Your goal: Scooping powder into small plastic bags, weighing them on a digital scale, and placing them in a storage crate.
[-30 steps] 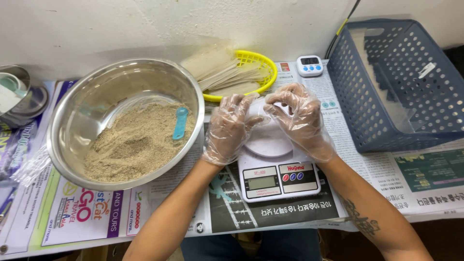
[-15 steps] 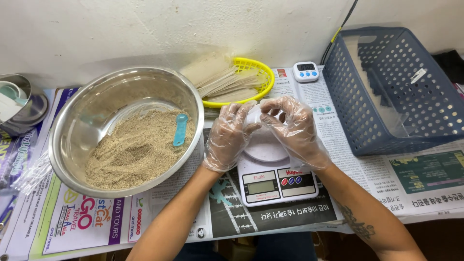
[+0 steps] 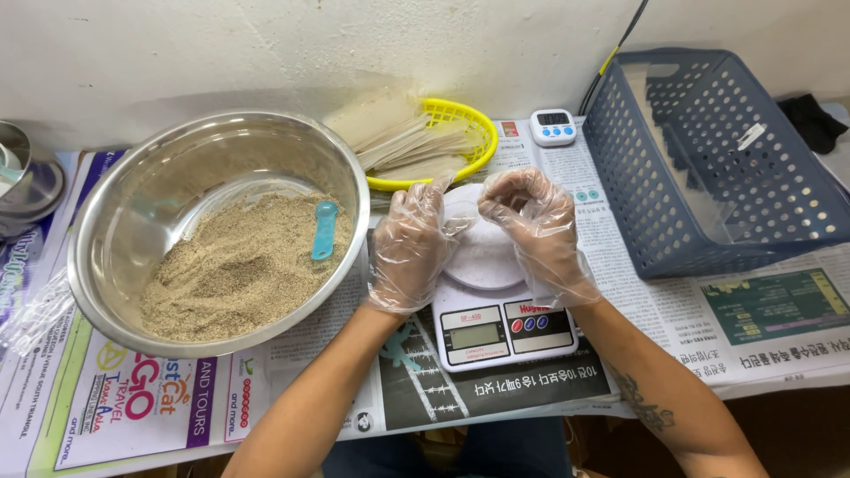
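Both my hands wear clear plastic gloves and meet above a white kitchen scale (image 3: 500, 329) with a round platform. My left hand (image 3: 409, 246) and my right hand (image 3: 534, 226) pinch a small clear plastic bag (image 3: 465, 208) between their fingers, just over the platform. To the left stands a large steel bowl (image 3: 115, 239) with a heap of tan grainy powder (image 3: 235, 265) and a small blue scoop (image 3: 324, 229) stuck in it.
A yellow basket (image 3: 460, 115) of flat beige sheets sits behind the scale. A small white timer (image 3: 553, 127) lies by the wall. A blue perforated crate (image 3: 708, 159) stands at the right. Newspaper covers the table. Steel containers (image 3: 27, 177) sit at far left.
My hands have stayed over the scale, working the small bag between the fingers; the right hand's fingers have curled in closer. The camera view has shifted slightly.
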